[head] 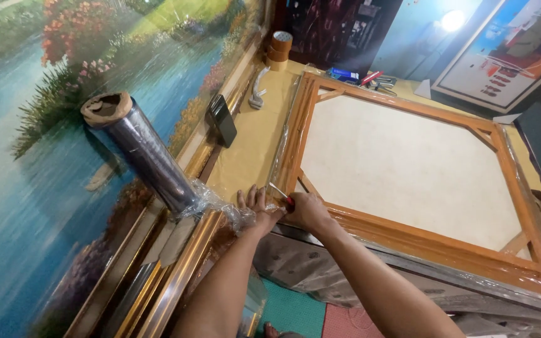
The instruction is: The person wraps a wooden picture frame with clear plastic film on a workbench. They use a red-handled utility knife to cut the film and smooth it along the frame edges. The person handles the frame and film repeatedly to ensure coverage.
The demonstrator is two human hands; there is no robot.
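A wooden stretcher frame point(408, 235) with a canvas back lies face down on the table, wrapped in clear plastic film. My left hand point(255, 209) presses flat on the bunched film point(220, 209) at the frame's near left corner. My right hand point(305, 209) grips a small cutter with a red handle point(281, 194), its blade at that same corner. The film runs from a roll on a cardboard core point(142, 150) that leans to the left of my hands.
A large landscape painting in a gold frame point(186, 275) stands at the left. On the table's far side lie a black device point(222, 119), tape rolls point(279, 47), a white handle and small tools. Another framed picture point(508, 56) leans at the back right.
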